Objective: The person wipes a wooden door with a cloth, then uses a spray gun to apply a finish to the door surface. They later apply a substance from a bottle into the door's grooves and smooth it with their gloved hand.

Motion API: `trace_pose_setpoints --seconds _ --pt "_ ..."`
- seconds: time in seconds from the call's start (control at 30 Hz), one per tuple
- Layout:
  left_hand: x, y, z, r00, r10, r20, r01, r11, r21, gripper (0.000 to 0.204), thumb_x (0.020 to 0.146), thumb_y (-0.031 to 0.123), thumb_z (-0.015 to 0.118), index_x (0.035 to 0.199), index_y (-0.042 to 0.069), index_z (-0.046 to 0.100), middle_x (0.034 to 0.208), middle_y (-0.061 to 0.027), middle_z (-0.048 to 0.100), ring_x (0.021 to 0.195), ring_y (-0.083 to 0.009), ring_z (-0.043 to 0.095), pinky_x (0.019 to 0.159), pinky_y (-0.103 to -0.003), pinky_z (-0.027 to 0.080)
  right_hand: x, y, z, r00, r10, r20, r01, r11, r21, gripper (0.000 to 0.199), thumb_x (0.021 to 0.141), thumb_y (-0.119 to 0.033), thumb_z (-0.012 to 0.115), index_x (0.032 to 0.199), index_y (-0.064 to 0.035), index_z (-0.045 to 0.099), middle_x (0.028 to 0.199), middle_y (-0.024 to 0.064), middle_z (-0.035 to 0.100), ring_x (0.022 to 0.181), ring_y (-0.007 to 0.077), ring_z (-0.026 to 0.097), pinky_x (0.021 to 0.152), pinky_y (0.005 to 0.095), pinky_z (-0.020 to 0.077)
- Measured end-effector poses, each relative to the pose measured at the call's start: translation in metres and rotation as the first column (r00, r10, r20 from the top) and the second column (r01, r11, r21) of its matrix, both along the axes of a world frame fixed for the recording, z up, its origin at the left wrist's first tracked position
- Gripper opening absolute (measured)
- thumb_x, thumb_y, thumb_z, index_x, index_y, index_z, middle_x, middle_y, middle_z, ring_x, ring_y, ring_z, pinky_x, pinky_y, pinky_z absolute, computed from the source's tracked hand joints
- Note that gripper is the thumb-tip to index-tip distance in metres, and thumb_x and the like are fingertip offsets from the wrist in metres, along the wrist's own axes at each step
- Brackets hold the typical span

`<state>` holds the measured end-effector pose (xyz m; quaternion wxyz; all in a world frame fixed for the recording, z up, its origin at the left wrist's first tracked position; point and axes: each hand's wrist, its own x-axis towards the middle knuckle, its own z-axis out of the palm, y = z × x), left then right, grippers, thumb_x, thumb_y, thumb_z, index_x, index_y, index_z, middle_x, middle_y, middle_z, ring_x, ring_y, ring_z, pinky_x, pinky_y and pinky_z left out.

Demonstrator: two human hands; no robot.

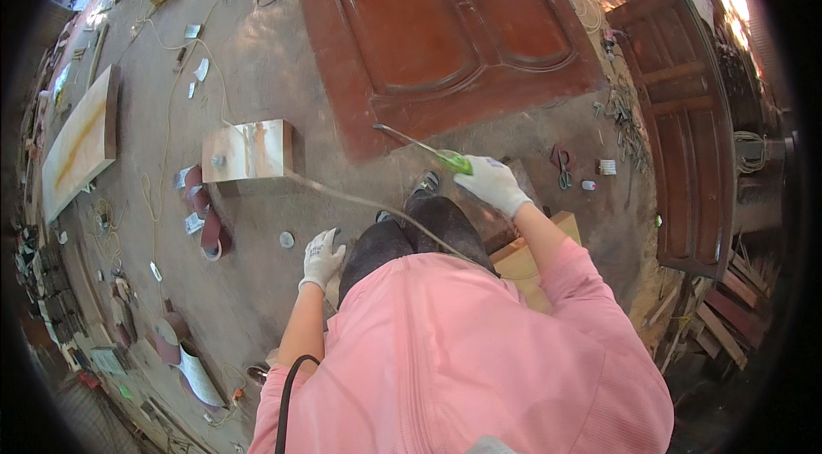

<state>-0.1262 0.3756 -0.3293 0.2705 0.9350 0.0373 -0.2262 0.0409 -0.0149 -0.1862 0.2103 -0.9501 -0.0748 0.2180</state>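
Right hand (494, 182), in a white work glove, closes around the green handle of a long thin tool (432, 151), whose metal shaft points toward the lower corner of the big red-brown door panel (445, 26) lying flat on the dusty concrete floor (257, 86). Left hand (322, 255), gloved too, hangs near the person's knee with fingers loosely curled and holds nothing. To work well here, I think the tip should meet the carved moulding at a low angle, with steady light pressure. A pale cord (342, 195) runs from a small wooden block (248, 150), smooth and light. The door has glossy raised panels.
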Motion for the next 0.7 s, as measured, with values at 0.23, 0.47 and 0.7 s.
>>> trace_pose_setpoints --seconds 0.23,0.47,0.7 --pt "-0.057 0.011 -0.036 0.915 0.176 -0.364 -0.246 0.956 -0.157 0.053 0.091 0.040 0.058 0.132 0.006 0.058 0.134 -0.0198 0.061 0.127 -0.0365 0.056 0.107 -0.044 0.044 -0.052 -0.054 -0.006 0.961 0.006 -0.276 0.005 0.999 0.038 0.036 0.080 -0.033 0.067 0.102 -0.0048 0.064 0.096 0.0197 0.070 0.095 0.0379 0.067 0.082 0.0467 0.0517" --pt "-0.107 0.020 -0.027 0.866 0.297 -0.402 -0.361 0.928 -0.092 0.051 0.091 0.039 0.057 0.130 0.005 0.060 0.130 -0.0238 0.063 0.125 -0.0377 0.058 0.104 -0.045 0.046 -0.019 -0.088 -0.087 0.594 -0.063 -0.802 0.096 0.995 -0.007 0.032 0.076 -0.013 0.072 0.105 -0.0040 0.062 0.077 0.0078 0.064 0.064 0.0188 0.063 0.057 0.0338 0.0517" --pt "-0.130 0.010 -0.017 0.823 0.523 -0.223 -0.567 0.787 -0.244 0.047 0.092 0.036 0.059 0.123 0.002 0.063 0.121 -0.0270 0.065 0.117 -0.0430 0.059 0.099 -0.048 0.048 0.053 -0.041 -0.144 0.346 -0.095 -0.933 0.390 0.919 0.052 0.029 0.076 -0.004 0.075 0.099 -0.0074 0.057 0.076 0.0095 0.062 0.059 0.0235 0.064 0.052 0.0346 0.0541"
